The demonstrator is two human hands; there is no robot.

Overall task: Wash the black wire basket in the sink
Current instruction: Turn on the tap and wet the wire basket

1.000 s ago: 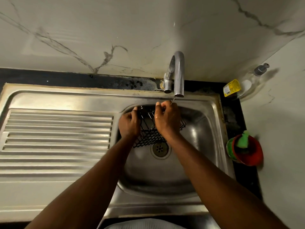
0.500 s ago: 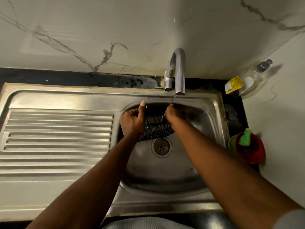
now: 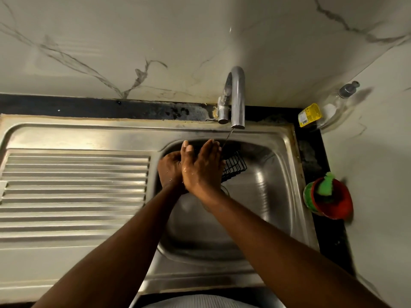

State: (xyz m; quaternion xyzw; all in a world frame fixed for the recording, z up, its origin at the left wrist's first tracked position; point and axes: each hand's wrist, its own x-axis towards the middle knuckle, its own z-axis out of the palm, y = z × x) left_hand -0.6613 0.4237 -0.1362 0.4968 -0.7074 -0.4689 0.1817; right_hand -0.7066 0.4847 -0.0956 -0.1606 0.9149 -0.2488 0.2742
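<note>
Right hand [image 3: 201, 172] is no longer gripping the rim of the black wire basket [image 3: 234, 166]; it is lying flat, fingers straight, across the left hand [image 3: 168, 168], covering its fingers. Basket is now showing right of both hands, not between them as before.

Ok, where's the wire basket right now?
In the head view, the black wire basket is inside the sink bowl, below the tap, partly hidden behind the right hand.
</note>
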